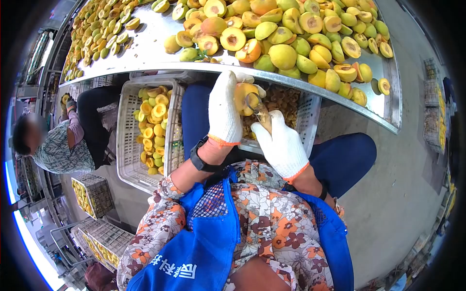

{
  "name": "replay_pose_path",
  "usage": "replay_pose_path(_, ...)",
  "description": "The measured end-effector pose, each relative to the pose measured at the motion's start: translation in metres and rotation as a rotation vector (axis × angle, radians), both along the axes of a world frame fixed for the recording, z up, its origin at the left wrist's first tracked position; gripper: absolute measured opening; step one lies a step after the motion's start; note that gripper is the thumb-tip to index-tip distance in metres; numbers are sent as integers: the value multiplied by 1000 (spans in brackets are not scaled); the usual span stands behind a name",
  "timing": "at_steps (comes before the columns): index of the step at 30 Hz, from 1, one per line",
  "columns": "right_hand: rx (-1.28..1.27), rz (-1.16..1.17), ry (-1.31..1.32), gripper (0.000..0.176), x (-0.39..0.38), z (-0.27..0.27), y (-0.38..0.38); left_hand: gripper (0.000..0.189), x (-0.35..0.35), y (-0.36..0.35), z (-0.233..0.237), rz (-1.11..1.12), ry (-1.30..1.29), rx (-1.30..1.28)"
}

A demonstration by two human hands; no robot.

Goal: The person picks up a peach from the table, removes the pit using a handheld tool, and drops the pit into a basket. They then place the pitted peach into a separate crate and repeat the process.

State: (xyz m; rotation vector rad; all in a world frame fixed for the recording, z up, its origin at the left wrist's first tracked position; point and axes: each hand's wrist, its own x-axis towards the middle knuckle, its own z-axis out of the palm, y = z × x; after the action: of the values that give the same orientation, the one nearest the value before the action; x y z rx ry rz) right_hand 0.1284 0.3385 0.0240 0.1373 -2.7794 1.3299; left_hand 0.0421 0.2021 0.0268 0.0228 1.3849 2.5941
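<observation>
My left hand [225, 109], in a white glove with an orange cuff edge, is closed around a yellow peach [241, 98]. In my gloved right hand [281, 145] is a pitting knife [262, 116] with a curved metal loop and a wooden handle. The loop lies against the peach's right side. Below the hands, between my knees, stands a crate [310, 121] with brown peach pits [284, 104] in it. To the left, another pale crate [127, 131] holds hollowed peach halves [154, 128].
A metal table [145, 53] spans the front, heaped with halved peaches [281, 56]; its raised edge sits just beyond my hands. A co-worker [63, 145] sits at the left. More filled crates [92, 194] stand on the floor at left and far right.
</observation>
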Motion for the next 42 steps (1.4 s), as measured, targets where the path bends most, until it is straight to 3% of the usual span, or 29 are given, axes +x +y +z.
replay_pose_path(3,-22,5,17,36,2,-2,-2,45,3,2,7,31,39,-200)
replay_pose_path(6,-18,-10,-5,36,3,-3,-1,46,7,7,0,68,172,-276)
replay_pose_path(17,19,39,-93,39,9,-4,0,49,8,6,7,-20,175,-435)
replay_pose_path(19,-206,-31,-196,42,10,7,-4,50,5,0,11,-59,161,-460)
replay_pose_path(22,-239,24,-145,43,14,-8,-3,52,0,-3,15,-116,337,-670)
replay_pose_path(24,-234,-8,-131,43,13,-1,-5,56,3,1,22,-31,424,-772)
replay_pose_path(27,-181,-55,-101,41,10,-2,-10,57,3,7,12,84,337,-659)
replay_pose_path(28,-132,-68,-84,40,8,-5,-10,57,4,8,11,56,126,-387)
replay_pose_path(31,-29,-62,4,39,6,-12,-9,55,7,13,5,117,-35,-187)
replay_pose_path(35,94,-21,99,38,9,-15,-6,53,12,11,8,93,37,-277)
replay_pose_path(37,-23,-93,-90,38,9,-4,-9,50,15,13,9,97,51,-243)
replay_pose_path(42,-100,-46,-106,40,12,-4,-9,45,15,10,7,135,230,-327)
